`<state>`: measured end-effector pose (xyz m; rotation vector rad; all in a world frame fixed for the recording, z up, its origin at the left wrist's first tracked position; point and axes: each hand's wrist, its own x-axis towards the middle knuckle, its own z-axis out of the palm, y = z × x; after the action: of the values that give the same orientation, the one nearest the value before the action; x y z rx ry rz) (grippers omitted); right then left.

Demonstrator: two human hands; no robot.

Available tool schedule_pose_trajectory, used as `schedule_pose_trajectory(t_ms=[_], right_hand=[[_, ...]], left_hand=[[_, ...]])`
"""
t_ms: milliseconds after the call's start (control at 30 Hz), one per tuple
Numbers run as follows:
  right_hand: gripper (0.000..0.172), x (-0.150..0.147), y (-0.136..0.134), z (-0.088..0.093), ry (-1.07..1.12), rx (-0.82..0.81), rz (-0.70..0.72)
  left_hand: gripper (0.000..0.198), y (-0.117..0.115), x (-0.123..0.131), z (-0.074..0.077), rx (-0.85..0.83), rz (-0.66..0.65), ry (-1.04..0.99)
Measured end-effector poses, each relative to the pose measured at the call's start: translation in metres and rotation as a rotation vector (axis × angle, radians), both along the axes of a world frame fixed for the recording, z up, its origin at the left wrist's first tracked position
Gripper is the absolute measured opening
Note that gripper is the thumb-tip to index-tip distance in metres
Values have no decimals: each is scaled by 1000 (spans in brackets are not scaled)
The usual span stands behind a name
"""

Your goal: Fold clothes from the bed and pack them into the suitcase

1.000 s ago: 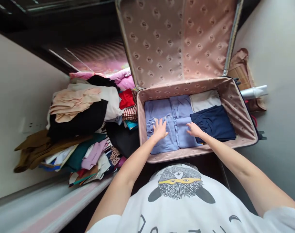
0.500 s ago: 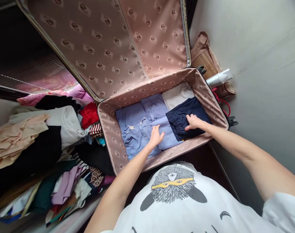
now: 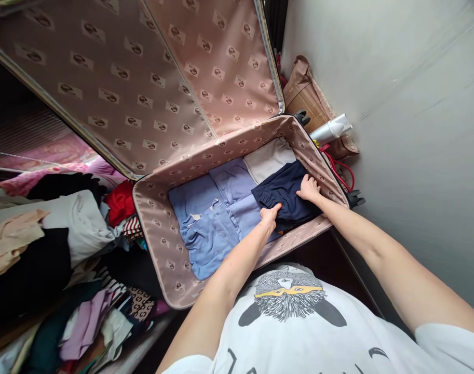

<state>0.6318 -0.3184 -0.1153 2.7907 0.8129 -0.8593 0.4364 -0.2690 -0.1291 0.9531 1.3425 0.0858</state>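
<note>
A pink-lined suitcase [image 3: 170,259] lies open before me with folded clothes in it. On its right side is a folded navy garment [image 3: 287,189] with a gathered elastic edge. My left hand [image 3: 269,217] is closed at the garment's near left edge, thumb on top and the other fingers partly hidden. My right hand [image 3: 309,189] rests on its right part, fingers spread over the cloth. Left of it lie folded blue-lilac clothes [image 3: 209,234], and behind it a folded whitish garment [image 3: 271,158].
The raised suitcase lid [image 3: 143,78] stands behind. A heap of clothes [image 3: 81,228] lies at the left. At the right are a grey wall [image 3: 408,130], a brown bag [image 3: 307,88], a silvery cylindrical object [image 3: 332,129] and a red cord [image 3: 343,176].
My left hand has moved right from the blue-lilac clothes to the navy garment's edge. My right hand has shifted toward the garment's right end. The view has swung slightly right.
</note>
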Motion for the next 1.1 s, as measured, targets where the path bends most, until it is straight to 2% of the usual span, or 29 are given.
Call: schedule_pose_trajectory(t_ms=[133,200,267,333,433,500,567,700,800,967,1033,1100], right_hand=[[59,5,6,4,96,8,-81],[49,7,5,16,115,32,-66],[43,9,-1,34,145,82,-14],[37,7,-10,56,255,215,70],[41,-9,-23,91,504,566,163],[52,-33,-26,110,656,788,164],[61,-68,-21,122,808,937,133],[67,-139,9,134,1070,1046,26],[69,-178,39,149,1198,1051,34],[69,-232,106,195,1326,1117,237],[70,-261,141,218,1361,1168,348],[72,-297,180,242,1382,1227,463]], left_hand=[[67,-4,15,22,-24,32,-5],[68,-3,12,37,-39,29,-91],[70,3,-1,53,-60,15,-214],[71,15,-25,69,-81,6,-314],[74,39,-78,96,-112,7,-352],[75,53,-118,115,-125,21,-324],[74,64,-156,133,-120,54,-270],[64,78,-224,166,-66,177,-158],[52,80,-264,185,4,309,-123],[59,92,-329,213,257,545,-163],[55,108,-364,231,411,618,-132],[47,127,-405,258,638,661,-45]])
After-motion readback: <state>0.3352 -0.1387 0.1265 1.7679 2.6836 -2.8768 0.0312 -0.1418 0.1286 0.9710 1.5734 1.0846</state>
